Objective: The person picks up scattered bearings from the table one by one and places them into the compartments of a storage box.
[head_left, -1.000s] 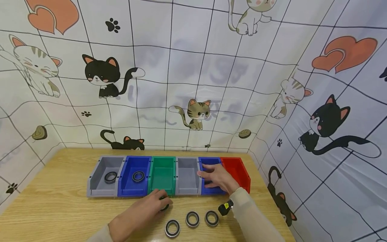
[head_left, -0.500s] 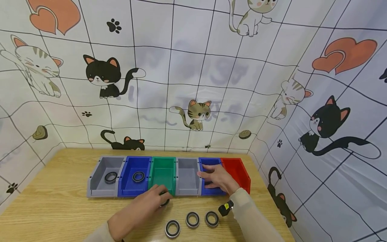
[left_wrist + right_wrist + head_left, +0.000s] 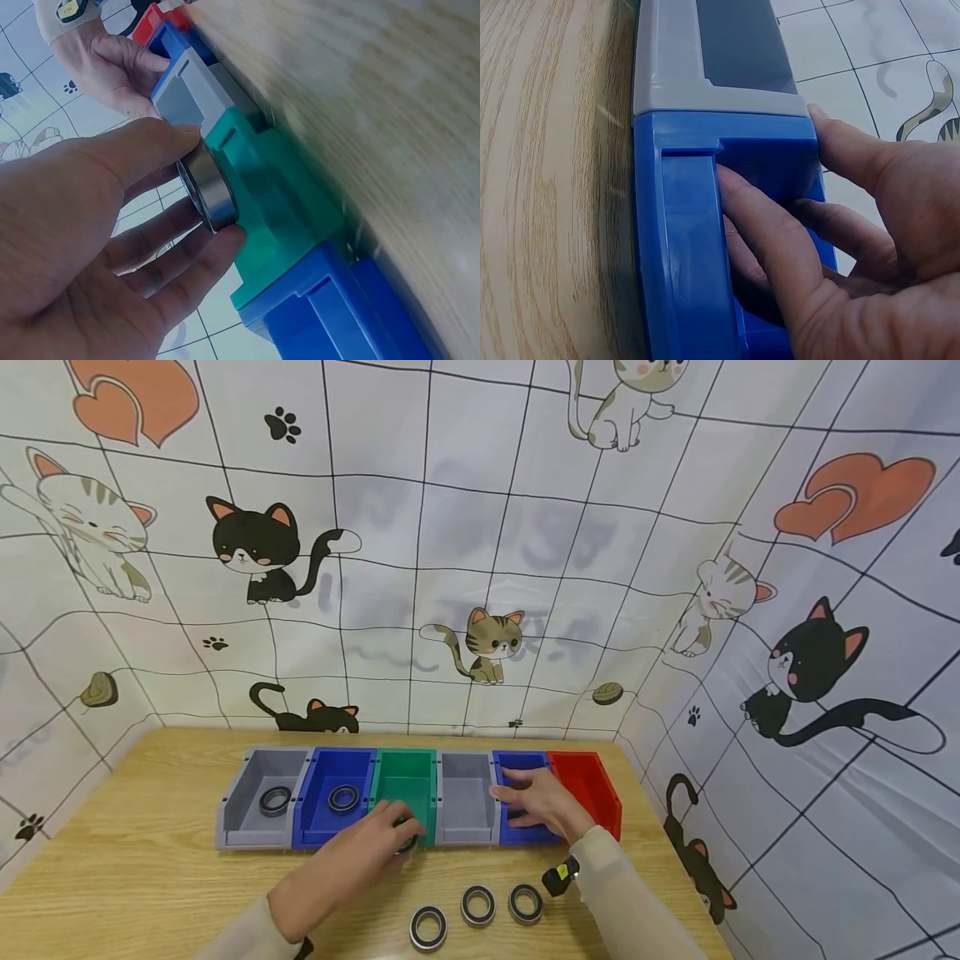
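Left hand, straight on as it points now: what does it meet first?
Probably the green bin: the left hand points toward it, and the bearing ring it holds overlaps the bin's front in the head view. Depth is unclear.

A: What lies along the bottom?
B: A surface (image 3: 127, 852) of light wood with fine grain.
A: And behind it?
B: A white wall covering (image 3: 375, 552), crossed by thin, slightly wavy black grid lines and turning a corner at the right.
A: What is printed there?
B: Cartoon animals. A striped brown cat (image 3: 491, 639) sits near the middle; to its left is a black-and-white cat (image 3: 258, 539), tail stretched sideways.
A: On the right side?
B: An orange double heart (image 3: 888, 489) above a second black-and-white cat (image 3: 817, 652).
A: Anything smaller?
B: A dark paw print (image 3: 282, 423) at upper left, and a brown oval (image 3: 607, 693) low down, near the corner.
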Demonstrator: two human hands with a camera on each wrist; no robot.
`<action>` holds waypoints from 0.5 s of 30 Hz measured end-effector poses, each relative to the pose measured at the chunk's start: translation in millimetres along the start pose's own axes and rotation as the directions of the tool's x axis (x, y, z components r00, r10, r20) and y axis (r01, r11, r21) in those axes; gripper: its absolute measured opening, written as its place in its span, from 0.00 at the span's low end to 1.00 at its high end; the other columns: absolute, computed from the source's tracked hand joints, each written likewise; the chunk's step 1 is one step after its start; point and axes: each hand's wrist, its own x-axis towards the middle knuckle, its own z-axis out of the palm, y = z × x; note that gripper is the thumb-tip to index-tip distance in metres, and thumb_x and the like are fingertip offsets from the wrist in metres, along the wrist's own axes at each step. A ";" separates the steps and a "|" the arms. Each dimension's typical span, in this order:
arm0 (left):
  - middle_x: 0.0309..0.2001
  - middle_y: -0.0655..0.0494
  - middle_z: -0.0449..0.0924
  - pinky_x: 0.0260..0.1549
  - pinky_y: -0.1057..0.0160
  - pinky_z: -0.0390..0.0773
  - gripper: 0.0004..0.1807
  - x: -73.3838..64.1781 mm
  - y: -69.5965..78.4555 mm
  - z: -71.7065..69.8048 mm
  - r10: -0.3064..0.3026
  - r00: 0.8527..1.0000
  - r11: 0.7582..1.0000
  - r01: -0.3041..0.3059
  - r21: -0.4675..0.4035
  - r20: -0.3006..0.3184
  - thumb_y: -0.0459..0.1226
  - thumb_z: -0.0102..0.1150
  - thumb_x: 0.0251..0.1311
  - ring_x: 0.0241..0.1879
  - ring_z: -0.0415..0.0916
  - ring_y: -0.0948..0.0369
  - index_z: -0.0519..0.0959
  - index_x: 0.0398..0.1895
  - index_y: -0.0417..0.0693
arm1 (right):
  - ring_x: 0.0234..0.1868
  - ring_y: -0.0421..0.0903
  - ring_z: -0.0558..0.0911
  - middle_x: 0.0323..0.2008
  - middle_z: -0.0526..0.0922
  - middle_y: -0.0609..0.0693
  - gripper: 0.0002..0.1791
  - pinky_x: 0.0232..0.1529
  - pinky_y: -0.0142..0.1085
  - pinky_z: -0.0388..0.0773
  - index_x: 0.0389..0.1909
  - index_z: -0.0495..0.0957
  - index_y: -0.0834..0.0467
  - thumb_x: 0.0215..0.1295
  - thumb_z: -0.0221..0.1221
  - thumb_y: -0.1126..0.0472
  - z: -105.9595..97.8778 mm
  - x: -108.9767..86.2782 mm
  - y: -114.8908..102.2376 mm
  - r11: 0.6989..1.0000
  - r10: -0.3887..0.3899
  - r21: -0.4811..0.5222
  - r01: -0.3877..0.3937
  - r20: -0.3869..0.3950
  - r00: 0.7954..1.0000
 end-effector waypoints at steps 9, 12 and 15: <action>0.54 0.53 0.85 0.41 0.66 0.86 0.16 8.4 -7.1 0.0 -0.005 0.998 1.000 0.005 -0.003 -0.063 0.31 0.83 0.70 0.48 0.76 0.58 0.90 0.57 0.48 | 0.68 0.66 0.92 0.77 0.83 0.70 0.49 0.56 0.54 0.97 0.90 0.68 0.62 0.77 0.78 0.49 -0.4 -0.7 -1.0 1.000 -0.003 0.001 0.003 -0.004 1.000; 0.53 0.53 0.85 0.41 0.65 0.86 0.16 11.6 -9.4 0.9 -0.001 0.997 1.000 0.002 0.009 -0.076 0.31 0.83 0.69 0.48 0.77 0.58 0.90 0.57 0.48 | 0.68 0.66 0.92 0.77 0.83 0.70 0.49 0.56 0.54 0.97 0.90 0.68 0.62 0.77 0.78 0.49 0.1 -0.3 -1.0 1.000 -0.002 0.002 0.002 -0.003 1.000; 0.53 0.52 0.85 0.40 0.64 0.86 0.16 14.3 -11.5 1.5 -0.009 0.996 1.000 0.011 0.021 -0.091 0.31 0.83 0.68 0.48 0.77 0.57 0.91 0.56 0.48 | 0.68 0.66 0.92 0.77 0.83 0.70 0.49 0.56 0.54 0.97 0.90 0.69 0.62 0.76 0.79 0.49 0.6 0.2 -1.0 1.000 0.001 0.003 -0.001 -0.004 1.000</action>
